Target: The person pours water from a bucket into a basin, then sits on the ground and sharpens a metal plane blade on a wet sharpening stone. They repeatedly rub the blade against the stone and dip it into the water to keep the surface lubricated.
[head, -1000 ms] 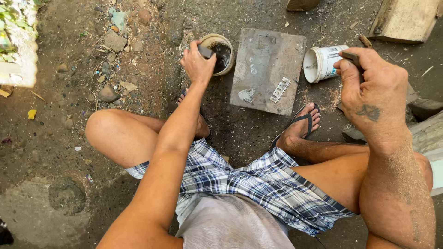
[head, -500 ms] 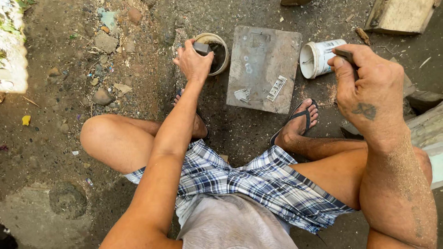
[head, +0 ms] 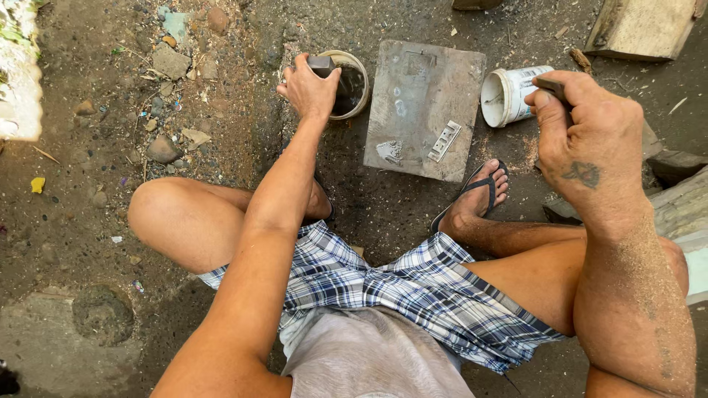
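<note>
Down on the dirt ground [head: 221, 243] a person sits with knees spread, in plaid shorts [head: 413, 295], one foot in a dark flip-flop [head: 472, 195].

Their left hand [head: 310, 88] reaches forward to a small round tub [head: 352, 85] with a pale rim and dark contents. Its fingers are curled shut around a small dark block [head: 321, 66], held right at the near rim of the tub (whether the block touches what is inside, I cannot tell).

Their right hand [head: 590, 140] is raised closer to the camera, at the right. Its grip is closed too: thumb and fingers pinch a thin dark tool [head: 552, 87], of which only a short end shows above the fingers. The forearm below it is dusted with fine sand.

Between the two hands a flat grey slab [head: 424, 107] lies on the ground, just beside the tub. On its near part sit a small pale metal piece [head: 445, 141] and a whitish smear. A white plastic cup [head: 509, 94] lies tipped on its side just right of the slab, its mouth facing the slab.

Loose stones [head: 166, 110] are scattered over the ground to the left, and a wooden block [head: 638, 28] lies at the upper right.
</note>
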The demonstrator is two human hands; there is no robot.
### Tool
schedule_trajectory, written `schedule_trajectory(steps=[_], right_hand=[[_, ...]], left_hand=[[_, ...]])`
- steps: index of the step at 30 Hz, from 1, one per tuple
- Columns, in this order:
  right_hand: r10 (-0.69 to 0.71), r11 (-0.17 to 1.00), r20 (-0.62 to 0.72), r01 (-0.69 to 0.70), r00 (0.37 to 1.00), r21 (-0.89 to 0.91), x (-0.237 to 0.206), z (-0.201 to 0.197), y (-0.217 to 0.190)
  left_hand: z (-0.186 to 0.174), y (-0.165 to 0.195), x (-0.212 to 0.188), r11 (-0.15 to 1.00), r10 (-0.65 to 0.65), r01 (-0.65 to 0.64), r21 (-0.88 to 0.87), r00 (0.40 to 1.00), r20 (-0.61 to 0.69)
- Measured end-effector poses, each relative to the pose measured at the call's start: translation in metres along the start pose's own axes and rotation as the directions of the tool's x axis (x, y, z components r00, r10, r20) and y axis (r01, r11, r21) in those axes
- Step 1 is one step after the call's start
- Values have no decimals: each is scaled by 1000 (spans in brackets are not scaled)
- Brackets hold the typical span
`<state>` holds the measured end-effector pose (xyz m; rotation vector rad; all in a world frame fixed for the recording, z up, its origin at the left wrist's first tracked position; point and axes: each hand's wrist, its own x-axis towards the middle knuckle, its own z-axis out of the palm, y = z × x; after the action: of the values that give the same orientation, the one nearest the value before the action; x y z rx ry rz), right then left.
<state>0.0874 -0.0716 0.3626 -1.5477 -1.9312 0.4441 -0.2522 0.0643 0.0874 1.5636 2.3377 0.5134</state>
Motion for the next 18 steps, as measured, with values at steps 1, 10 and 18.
schedule_trajectory(steps=[1,10,18], right_hand=[[-8,1000,-3,8,1000,2,0,0,0],[58,998,21,-58,998,13,-2,0,5],[-83,997,-18,83,996,-1,-12,-1,10]], left_hand=[[-1,0,0,1000,1,-1,11,1000,-17],[-20,16,-1,994,110,-109,19,990,-92],[-53,72,-6,842,515,-539,10,799,-310]])
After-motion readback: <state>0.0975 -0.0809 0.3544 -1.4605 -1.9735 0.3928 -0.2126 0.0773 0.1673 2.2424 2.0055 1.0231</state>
